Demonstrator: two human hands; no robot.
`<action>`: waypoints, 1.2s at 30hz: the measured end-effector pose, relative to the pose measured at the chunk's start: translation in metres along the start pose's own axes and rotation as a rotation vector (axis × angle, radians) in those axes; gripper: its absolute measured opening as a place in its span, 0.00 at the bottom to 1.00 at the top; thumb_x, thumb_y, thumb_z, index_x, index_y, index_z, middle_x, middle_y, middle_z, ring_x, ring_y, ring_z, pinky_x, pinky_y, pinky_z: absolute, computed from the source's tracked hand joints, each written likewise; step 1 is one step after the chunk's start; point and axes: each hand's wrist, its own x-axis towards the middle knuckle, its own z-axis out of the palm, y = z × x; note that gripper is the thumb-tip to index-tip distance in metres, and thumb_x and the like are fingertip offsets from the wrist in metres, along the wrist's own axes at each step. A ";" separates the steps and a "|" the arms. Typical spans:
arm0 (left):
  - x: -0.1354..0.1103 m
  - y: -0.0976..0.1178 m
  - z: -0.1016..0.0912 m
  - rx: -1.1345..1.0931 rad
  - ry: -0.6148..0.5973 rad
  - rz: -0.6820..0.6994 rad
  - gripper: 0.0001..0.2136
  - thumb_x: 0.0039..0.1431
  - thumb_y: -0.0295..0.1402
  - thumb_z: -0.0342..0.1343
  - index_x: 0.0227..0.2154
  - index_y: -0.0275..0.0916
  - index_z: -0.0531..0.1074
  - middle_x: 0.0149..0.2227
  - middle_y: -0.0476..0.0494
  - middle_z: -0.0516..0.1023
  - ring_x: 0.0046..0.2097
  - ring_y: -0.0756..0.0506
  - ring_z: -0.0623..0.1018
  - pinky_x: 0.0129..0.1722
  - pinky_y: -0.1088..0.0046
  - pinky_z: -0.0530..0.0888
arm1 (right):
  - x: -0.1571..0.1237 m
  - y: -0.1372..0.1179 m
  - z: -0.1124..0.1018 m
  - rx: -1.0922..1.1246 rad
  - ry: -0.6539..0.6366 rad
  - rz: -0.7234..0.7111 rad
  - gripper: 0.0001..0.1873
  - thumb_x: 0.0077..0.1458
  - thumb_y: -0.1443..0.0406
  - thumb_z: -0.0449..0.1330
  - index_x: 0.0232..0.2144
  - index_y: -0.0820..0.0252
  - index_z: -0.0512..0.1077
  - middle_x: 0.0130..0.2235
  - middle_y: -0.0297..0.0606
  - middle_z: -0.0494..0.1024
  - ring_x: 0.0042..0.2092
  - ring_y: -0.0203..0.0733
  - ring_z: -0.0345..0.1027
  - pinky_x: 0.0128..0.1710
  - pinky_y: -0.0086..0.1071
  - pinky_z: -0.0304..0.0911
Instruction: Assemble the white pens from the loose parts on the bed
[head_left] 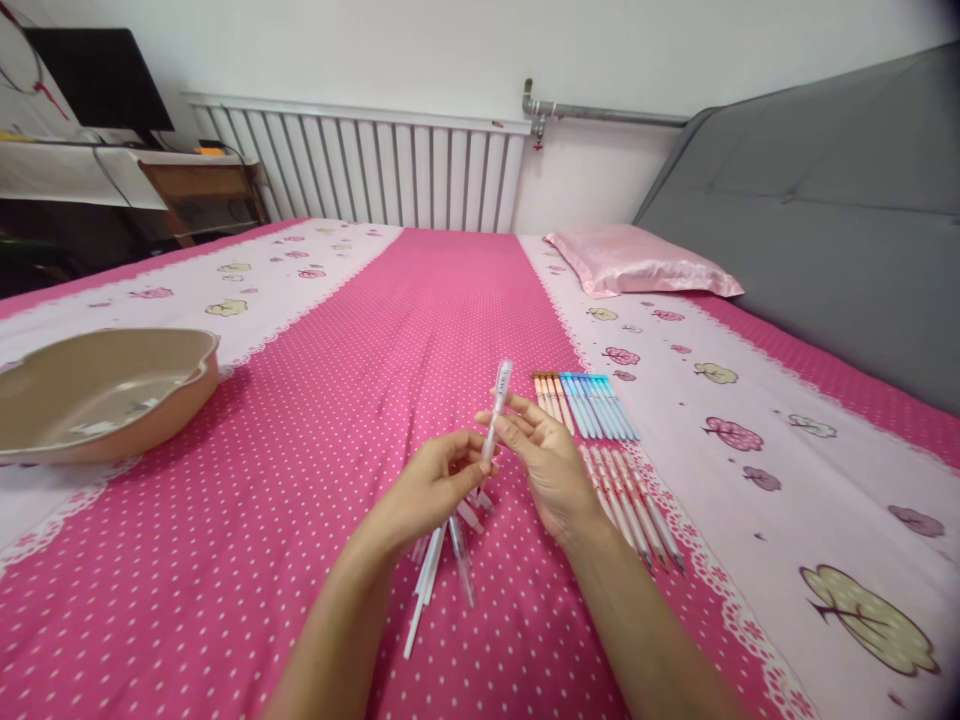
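Note:
A pale pink pen (498,398) stands nearly upright between my two hands. My left hand (444,478) pinches its lower end, and my right hand (541,455) grips it higher up with thumb and fingers. Below my hands lie loose pen parts: white sticks (424,590), a clear tube (461,562) and small translucent caps (472,512), partly hidden by my left hand. Right of my right hand are rows of pens: brown-topped ones (553,398), blue ones (600,405) and pinkish-white ones (634,510) with pointed tips.
A pink-dotted bedspread (315,520) lies under everything. A beige basin (180,400) sits at the left. Farther back are a pink pillow (637,262), a grey headboard (825,190), a white radiator (375,165) and a desk with a monitor (101,80).

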 end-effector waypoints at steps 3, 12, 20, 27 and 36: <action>0.000 0.000 0.000 0.000 -0.003 0.013 0.08 0.55 0.35 0.53 0.32 0.34 0.70 0.31 0.46 0.70 0.33 0.50 0.69 0.35 0.72 0.66 | 0.000 0.000 0.000 -0.007 0.027 -0.006 0.21 0.44 0.61 0.66 0.42 0.57 0.70 0.32 0.33 0.77 0.35 0.35 0.70 0.40 0.32 0.64; -0.002 0.004 0.002 -0.007 -0.010 0.034 0.07 0.55 0.33 0.53 0.26 0.36 0.65 0.26 0.52 0.63 0.29 0.53 0.63 0.30 0.76 0.62 | 0.000 0.004 -0.002 0.004 0.040 -0.040 0.21 0.40 0.63 0.68 0.39 0.57 0.69 0.30 0.30 0.73 0.32 0.34 0.68 0.33 0.29 0.64; -0.001 -0.001 -0.002 0.003 -0.004 0.025 0.08 0.56 0.35 0.53 0.33 0.35 0.70 0.31 0.47 0.70 0.34 0.50 0.69 0.35 0.73 0.66 | -0.001 -0.002 0.002 0.045 0.009 -0.039 0.21 0.48 0.60 0.63 0.46 0.53 0.69 0.44 0.37 0.76 0.44 0.39 0.67 0.45 0.36 0.62; -0.001 -0.001 -0.003 -0.010 -0.002 0.030 0.08 0.57 0.34 0.52 0.35 0.35 0.69 0.34 0.45 0.71 0.36 0.49 0.70 0.39 0.70 0.67 | -0.001 0.000 0.000 0.074 -0.044 -0.011 0.21 0.50 0.64 0.61 0.49 0.53 0.68 0.40 0.35 0.79 0.43 0.39 0.70 0.46 0.36 0.61; -0.001 -0.002 -0.002 -0.033 -0.023 0.037 0.09 0.56 0.35 0.52 0.36 0.35 0.69 0.34 0.45 0.70 0.36 0.49 0.69 0.38 0.70 0.67 | -0.001 0.001 0.000 0.073 0.002 -0.017 0.19 0.46 0.66 0.65 0.43 0.55 0.69 0.35 0.32 0.77 0.38 0.34 0.69 0.42 0.30 0.63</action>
